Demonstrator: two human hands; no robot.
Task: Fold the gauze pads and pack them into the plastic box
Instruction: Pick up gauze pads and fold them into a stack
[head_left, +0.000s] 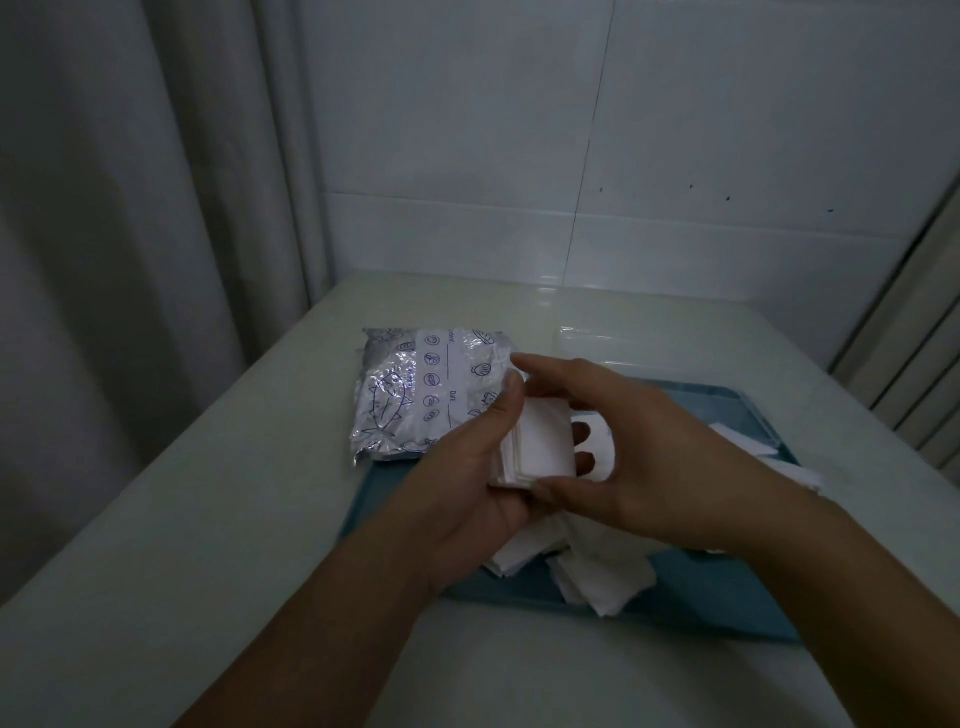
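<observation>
A small stack of folded white gauze pads (540, 441) is held above a blue tray (727, 597). My left hand (467, 467) grips the stack from the left, thumb on its upper corner. My right hand (639, 447) pinches the same stack from the right, thumb at its lower edge and fingers curled behind it. More white gauze pads (597, 571) lie loose in the tray under my hands, and others (769, 457) lie at its right side. A clear plastic box (649, 348) stands behind the tray, partly hidden by my right hand.
A crinkled plastic bag (410, 389) with blue printed drawings lies at the tray's back left corner. Everything stands on a white table (208, 519). A curtain hangs to the left, and a tiled wall rises behind the table.
</observation>
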